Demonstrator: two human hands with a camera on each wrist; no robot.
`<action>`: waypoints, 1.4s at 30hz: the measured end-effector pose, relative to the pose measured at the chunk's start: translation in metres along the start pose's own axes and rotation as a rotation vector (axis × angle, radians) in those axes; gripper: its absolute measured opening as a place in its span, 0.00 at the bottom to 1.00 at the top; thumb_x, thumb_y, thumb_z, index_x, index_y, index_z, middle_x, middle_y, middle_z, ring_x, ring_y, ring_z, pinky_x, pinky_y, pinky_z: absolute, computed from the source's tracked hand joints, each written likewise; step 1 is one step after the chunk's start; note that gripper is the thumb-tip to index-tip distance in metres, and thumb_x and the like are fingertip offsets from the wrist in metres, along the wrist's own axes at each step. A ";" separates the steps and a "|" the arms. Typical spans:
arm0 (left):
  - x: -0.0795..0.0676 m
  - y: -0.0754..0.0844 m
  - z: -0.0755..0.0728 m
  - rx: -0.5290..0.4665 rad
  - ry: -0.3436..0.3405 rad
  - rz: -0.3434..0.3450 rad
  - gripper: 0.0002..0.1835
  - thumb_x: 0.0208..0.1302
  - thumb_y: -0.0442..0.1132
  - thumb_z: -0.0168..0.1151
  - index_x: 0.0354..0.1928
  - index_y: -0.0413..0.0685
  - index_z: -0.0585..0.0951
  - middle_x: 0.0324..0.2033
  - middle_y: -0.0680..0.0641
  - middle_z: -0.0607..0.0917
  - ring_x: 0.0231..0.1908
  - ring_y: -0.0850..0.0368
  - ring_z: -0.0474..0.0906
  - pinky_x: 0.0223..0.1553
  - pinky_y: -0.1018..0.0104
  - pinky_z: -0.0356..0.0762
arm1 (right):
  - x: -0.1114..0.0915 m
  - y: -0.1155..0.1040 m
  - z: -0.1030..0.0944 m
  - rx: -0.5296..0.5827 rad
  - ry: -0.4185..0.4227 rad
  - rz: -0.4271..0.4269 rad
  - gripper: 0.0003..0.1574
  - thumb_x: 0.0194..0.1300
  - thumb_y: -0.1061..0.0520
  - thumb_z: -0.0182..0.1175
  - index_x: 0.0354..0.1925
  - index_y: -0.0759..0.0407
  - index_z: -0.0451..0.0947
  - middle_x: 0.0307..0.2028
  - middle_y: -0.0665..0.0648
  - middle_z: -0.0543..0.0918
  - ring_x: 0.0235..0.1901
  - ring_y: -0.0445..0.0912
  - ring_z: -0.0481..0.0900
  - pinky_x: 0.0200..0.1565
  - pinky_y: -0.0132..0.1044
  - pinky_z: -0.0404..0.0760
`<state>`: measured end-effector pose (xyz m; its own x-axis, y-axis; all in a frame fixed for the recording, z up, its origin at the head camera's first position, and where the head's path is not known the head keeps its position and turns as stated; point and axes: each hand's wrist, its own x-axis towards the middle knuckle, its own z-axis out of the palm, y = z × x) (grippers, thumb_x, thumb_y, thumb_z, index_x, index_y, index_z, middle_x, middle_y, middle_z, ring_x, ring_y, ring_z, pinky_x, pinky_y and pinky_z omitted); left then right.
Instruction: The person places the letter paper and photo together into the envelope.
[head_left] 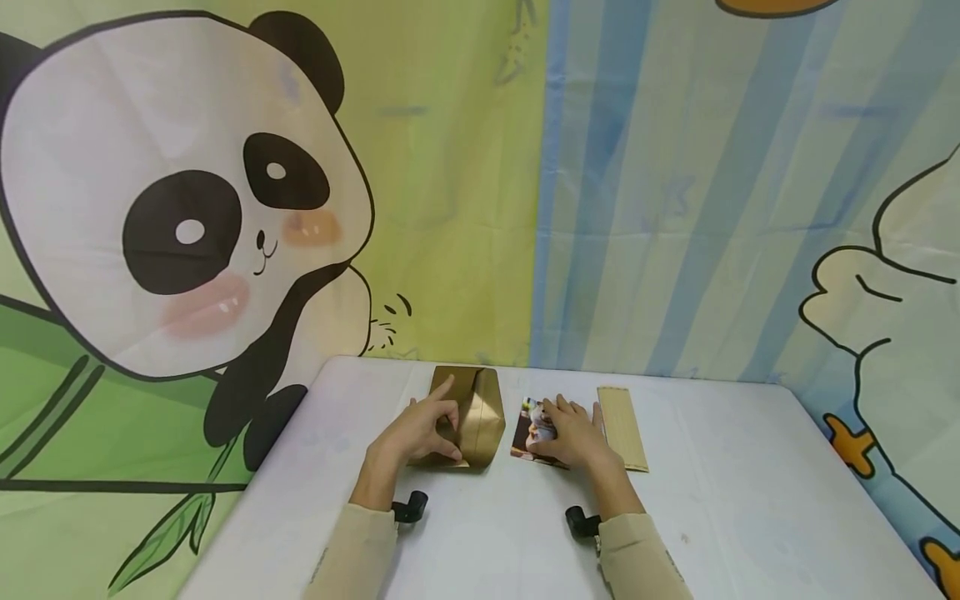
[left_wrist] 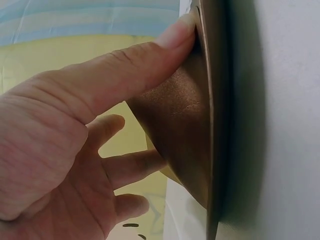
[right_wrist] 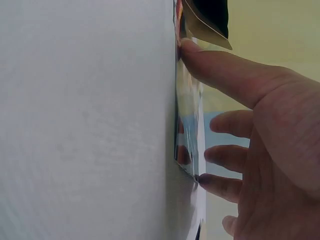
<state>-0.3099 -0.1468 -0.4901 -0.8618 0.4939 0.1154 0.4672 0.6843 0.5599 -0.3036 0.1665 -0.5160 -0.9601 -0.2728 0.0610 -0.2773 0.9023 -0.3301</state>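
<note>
A gold envelope (head_left: 480, 417) lies on the white table; its flap (left_wrist: 175, 115) stands raised in the left wrist view. My left hand (head_left: 420, 429) holds the envelope, with the thumb (left_wrist: 150, 60) against the fold and another finger behind the flap. To the right lies a glossy picture card (head_left: 525, 429), printed with a colourful figure. Over this card is my right hand (head_left: 573, 433), fingers fairly straight and spread. Its thumb (right_wrist: 225, 70) touches the card, and one fingertip meets the card's edge in the right wrist view. The hand covers much of the picture.
A flat, pale tan strip-shaped piece (head_left: 624, 429) lies just right of the right hand. The white table (head_left: 750, 500) extends around these things, and a printed curtain (head_left: 450, 208) with a panda hangs behind it. Black wrist mounts (head_left: 411, 507) stick out beside both wrists.
</note>
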 end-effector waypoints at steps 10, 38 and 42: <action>0.000 -0.003 0.001 -0.018 -0.008 -0.023 0.22 0.36 0.51 0.80 0.30 0.56 0.76 0.76 0.46 0.42 0.66 0.41 0.61 0.64 0.28 0.35 | 0.002 -0.001 -0.002 -0.004 0.027 0.013 0.56 0.46 0.33 0.71 0.68 0.55 0.65 0.68 0.65 0.65 0.65 0.64 0.60 0.65 0.67 0.43; 0.001 -0.001 0.000 -0.033 -0.015 -0.052 0.21 0.38 0.50 0.80 0.31 0.55 0.77 0.76 0.48 0.40 0.72 0.41 0.43 0.62 0.26 0.30 | 0.009 -0.002 -0.017 0.652 0.241 0.088 0.41 0.57 0.61 0.67 0.68 0.49 0.66 0.53 0.58 0.78 0.11 0.42 0.62 0.16 0.35 0.69; 0.001 -0.002 0.001 -0.043 -0.020 -0.062 0.21 0.39 0.49 0.80 0.32 0.55 0.77 0.76 0.49 0.40 0.72 0.41 0.42 0.62 0.27 0.27 | 0.009 -0.009 -0.020 0.800 0.154 0.016 0.44 0.58 0.65 0.64 0.70 0.47 0.62 0.61 0.57 0.71 0.16 0.45 0.67 0.22 0.42 0.76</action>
<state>-0.3112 -0.1474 -0.4920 -0.8845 0.4623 0.0631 0.4036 0.6904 0.6004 -0.3099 0.1624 -0.4938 -0.9741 -0.1600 0.1599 -0.2101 0.3779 -0.9017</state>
